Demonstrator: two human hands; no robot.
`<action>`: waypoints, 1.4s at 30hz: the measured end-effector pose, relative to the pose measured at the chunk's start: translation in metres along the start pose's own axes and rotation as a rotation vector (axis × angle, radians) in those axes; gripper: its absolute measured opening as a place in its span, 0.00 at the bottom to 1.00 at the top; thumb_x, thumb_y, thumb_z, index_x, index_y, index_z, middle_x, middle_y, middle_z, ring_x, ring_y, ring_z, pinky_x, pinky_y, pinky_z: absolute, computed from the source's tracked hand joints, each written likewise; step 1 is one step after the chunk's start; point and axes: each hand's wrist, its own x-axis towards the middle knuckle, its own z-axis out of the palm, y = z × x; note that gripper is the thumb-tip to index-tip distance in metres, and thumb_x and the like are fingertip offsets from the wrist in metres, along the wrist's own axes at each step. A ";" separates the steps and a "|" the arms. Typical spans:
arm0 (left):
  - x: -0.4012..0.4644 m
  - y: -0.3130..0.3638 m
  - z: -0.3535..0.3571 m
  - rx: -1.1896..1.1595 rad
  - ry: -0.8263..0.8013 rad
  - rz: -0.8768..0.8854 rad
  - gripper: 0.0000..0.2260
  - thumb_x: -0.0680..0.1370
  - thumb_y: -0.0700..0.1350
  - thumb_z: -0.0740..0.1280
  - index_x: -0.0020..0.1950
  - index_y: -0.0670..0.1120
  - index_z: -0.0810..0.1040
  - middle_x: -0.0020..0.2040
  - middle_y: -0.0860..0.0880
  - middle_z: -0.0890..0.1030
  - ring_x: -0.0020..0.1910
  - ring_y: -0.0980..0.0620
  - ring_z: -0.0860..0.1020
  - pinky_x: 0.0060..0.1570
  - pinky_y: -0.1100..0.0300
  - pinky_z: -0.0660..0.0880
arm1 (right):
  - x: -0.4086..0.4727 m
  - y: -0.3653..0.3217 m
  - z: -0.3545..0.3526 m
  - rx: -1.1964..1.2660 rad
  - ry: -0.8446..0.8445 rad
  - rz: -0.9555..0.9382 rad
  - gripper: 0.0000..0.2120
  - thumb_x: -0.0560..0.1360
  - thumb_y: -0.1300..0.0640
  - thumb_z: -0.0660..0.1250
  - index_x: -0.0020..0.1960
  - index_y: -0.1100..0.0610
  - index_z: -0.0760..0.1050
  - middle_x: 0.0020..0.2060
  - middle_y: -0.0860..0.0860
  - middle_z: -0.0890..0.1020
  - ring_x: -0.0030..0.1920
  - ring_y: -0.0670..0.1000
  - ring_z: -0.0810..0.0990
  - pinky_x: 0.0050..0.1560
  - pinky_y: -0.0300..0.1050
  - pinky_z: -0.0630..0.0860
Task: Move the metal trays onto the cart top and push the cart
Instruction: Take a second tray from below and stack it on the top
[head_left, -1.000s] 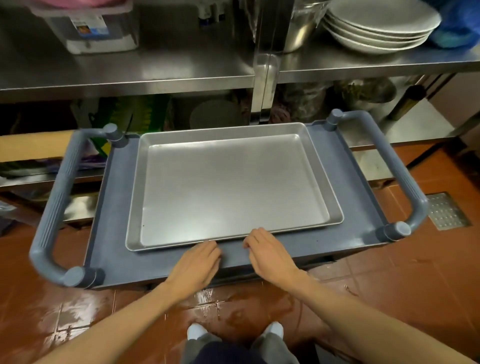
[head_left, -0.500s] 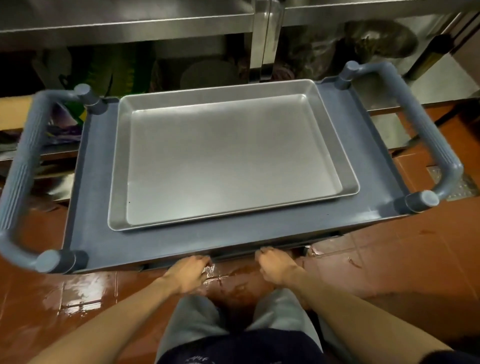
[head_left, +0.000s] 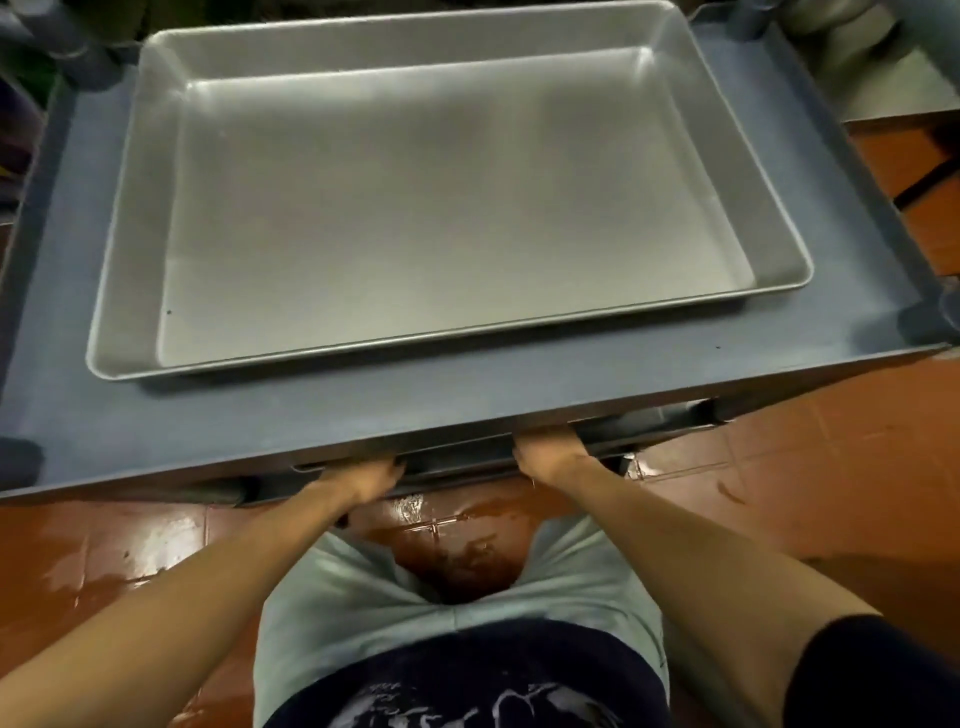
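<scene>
head view, looking steeply down over the cart.

cart top (head_left: 363, 415): grey-blue, flat with a low raised rim, fills the upper two thirds of the frame. one metal tray (head_left: 415, 197) lies flat on it, empty, set slightly askew so its near right corner sits higher in the frame than its near left corner. a bare strip of cart surface lies between the tray's near rim and the cart's near edge, directly above both sets of fingers.

left hand (head_left: 371, 475): reaches under the near edge of the cart top, knuckles up. fingers curl onto the rim of a second tray (head_left: 457, 457), a thin metal edge showing just below the cart top. fingertips hidden under the shelf; the grip looks closed on that rim, but contact underneath cannot be confirmed.

right hand (head_left: 548, 454): same posture, to the right of the left hand, apart from it, fingers tucked under the cart edge at the same lower rim. finger spread cannot be told; tips are out of sight.

below the hands: wet, glossy reddish tile floor (head_left: 130, 545), the person's pale shorts (head_left: 353, 597) and dark shirt (head_left: 467, 686).
</scene>
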 end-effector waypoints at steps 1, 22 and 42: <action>0.005 -0.001 0.002 -0.036 0.010 0.010 0.13 0.82 0.48 0.57 0.62 0.44 0.72 0.62 0.39 0.76 0.61 0.42 0.75 0.62 0.55 0.70 | 0.007 0.004 0.003 0.030 0.000 0.013 0.12 0.79 0.57 0.61 0.60 0.59 0.73 0.61 0.59 0.78 0.60 0.61 0.76 0.64 0.53 0.72; 0.071 -0.031 0.072 0.125 0.161 0.083 0.20 0.80 0.46 0.62 0.72 0.47 0.66 0.69 0.42 0.71 0.66 0.43 0.71 0.63 0.49 0.72 | 0.067 0.022 0.065 -0.066 0.211 0.048 0.12 0.80 0.60 0.62 0.62 0.63 0.73 0.61 0.62 0.77 0.60 0.62 0.76 0.63 0.55 0.73; -0.068 0.001 -0.005 0.342 0.158 0.147 0.17 0.76 0.44 0.66 0.65 0.45 0.71 0.62 0.44 0.77 0.55 0.44 0.79 0.52 0.51 0.77 | -0.065 -0.015 -0.018 -0.050 0.139 0.038 0.21 0.70 0.62 0.71 0.62 0.55 0.73 0.59 0.55 0.80 0.61 0.56 0.77 0.63 0.52 0.70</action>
